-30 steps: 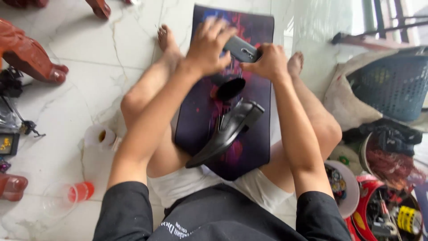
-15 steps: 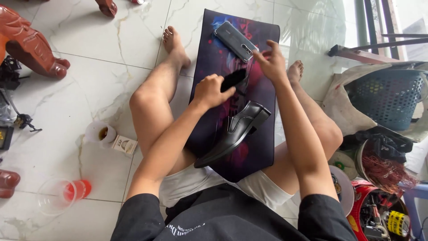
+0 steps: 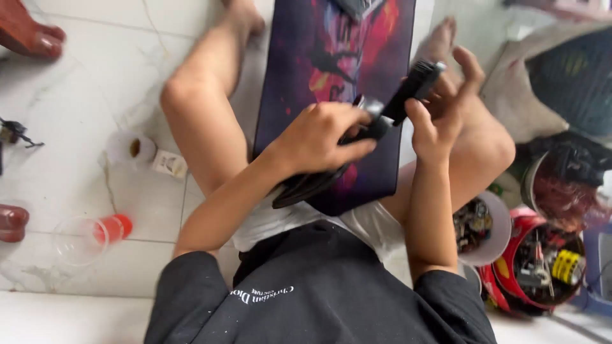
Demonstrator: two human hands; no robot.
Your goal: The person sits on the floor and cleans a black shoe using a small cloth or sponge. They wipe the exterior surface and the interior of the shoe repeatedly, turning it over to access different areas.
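A: Where is the black device (image 3: 382,121) now?
B: It is above the dark printed mat (image 3: 331,57), between both hands. The left hand (image 3: 322,137) is closed around its lower, wider part. The right hand (image 3: 440,118) grasps the upper narrow end.
A: And around them?
B: The mat lies on the white floor (image 3: 83,89) between the legs; a red tub (image 3: 542,267) stands at the right.

A home repair corner is showing: white marble-patterned tile floor (image 3: 83,95), round red tubs of small parts (image 3: 542,267), dark printed work mat (image 3: 338,57)
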